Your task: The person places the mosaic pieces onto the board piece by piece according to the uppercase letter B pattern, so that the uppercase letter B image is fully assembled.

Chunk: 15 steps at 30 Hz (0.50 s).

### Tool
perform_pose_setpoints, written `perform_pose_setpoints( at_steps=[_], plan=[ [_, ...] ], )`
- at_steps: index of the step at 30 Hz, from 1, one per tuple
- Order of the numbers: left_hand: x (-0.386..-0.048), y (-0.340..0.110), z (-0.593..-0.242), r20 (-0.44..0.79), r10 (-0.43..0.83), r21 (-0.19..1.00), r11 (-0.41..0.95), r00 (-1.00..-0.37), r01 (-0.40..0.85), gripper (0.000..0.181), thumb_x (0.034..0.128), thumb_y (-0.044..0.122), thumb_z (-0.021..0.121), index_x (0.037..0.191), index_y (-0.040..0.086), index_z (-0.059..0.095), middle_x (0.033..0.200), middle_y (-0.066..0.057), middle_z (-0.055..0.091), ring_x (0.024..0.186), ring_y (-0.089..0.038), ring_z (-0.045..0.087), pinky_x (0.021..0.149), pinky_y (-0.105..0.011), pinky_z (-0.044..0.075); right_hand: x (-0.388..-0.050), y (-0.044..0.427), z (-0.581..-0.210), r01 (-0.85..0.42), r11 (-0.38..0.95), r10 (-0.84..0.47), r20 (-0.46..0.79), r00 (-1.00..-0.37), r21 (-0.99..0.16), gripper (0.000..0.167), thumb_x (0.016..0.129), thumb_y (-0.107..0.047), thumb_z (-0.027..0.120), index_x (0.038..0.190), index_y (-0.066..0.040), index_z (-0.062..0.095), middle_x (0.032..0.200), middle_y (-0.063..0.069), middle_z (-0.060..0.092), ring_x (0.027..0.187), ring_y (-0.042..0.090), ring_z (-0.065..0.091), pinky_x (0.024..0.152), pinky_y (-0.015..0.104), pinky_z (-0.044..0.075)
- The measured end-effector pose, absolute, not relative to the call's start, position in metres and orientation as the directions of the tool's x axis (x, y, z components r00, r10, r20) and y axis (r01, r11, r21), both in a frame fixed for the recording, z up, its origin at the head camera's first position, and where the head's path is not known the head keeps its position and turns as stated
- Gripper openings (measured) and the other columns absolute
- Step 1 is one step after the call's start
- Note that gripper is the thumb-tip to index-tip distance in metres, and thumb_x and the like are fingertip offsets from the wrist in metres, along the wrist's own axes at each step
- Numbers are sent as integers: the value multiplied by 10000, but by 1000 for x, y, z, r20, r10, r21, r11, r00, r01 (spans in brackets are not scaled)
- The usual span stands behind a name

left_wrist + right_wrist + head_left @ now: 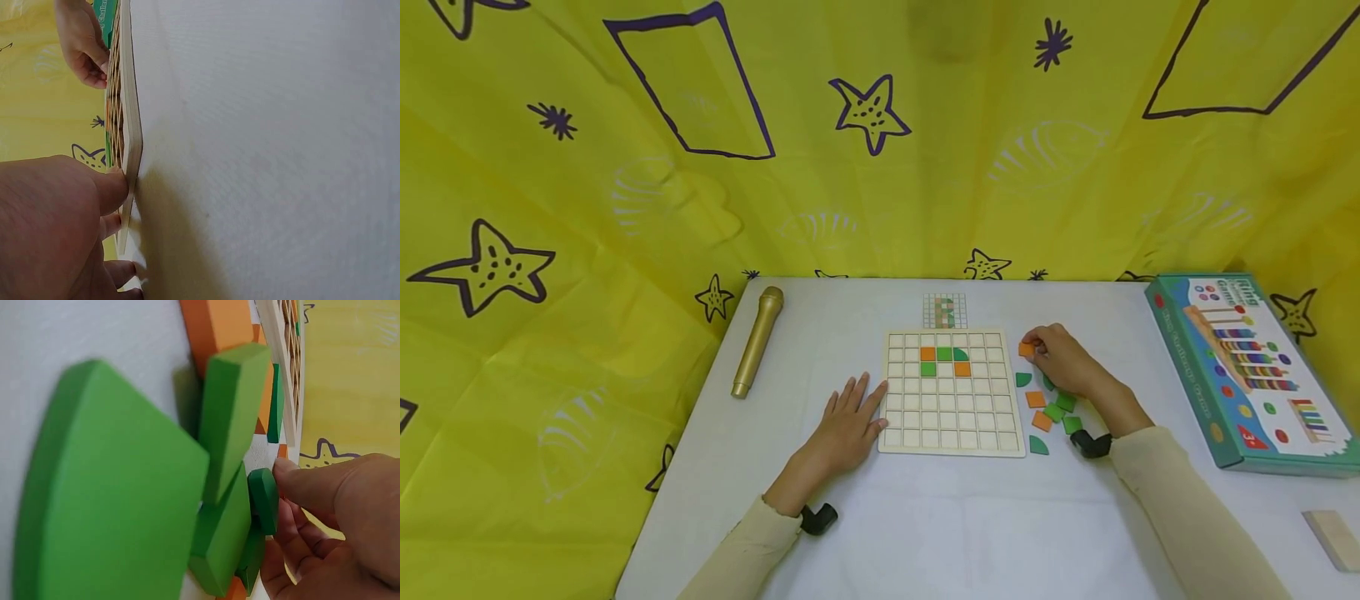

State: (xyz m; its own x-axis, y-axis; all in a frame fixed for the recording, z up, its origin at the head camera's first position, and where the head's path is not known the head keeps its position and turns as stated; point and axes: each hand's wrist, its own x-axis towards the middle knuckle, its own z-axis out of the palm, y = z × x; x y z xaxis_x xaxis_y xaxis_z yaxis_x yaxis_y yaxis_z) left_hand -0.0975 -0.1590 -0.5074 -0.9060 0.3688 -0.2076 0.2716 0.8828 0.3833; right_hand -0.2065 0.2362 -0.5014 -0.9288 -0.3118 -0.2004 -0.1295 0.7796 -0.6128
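My right hand [1060, 360] pinches an orange square tile [1026, 349] just off the right edge of the wooden grid board [952, 450]. In the right wrist view only a sliver of that tile shows beside the thumb. The left hand [846, 427] lies with fingers spread, thumb and index fingertip touching the board's left edge. In the board's upper part sit orange tiles [962, 369], green square tiles [928, 369] and a dark green quarter-circle tile [960, 355]. Loose green tiles [119, 487], orange tiles [1035, 400] and quarter-circle pieces [1038, 446] lie below my right hand.
A small pattern card [945, 311] lies behind the board. At the left is a gold microphone [757, 342]. The green game box [1255, 375] takes up the right side, with a pale wooden block [1332, 540] in front. A yellow printed cloth [880, 208] hangs behind the table.
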Motion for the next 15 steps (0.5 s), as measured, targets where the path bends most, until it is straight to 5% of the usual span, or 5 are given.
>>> perform_pose_setpoints(
  at_steps=[15],
  plan=[
    [-96,-158,-505,-215,368,371,888,-905,273,611,1146,396,421,1695,186,254,1760,-192,127,1624,-436,96,1267,-662,148,-194,204,-493,-204,725,-372,-125,-920,-658,318,1101,-98,550,1379,58,560,1304,259,499,1107,353,557,1026,548,494]
  ],
)
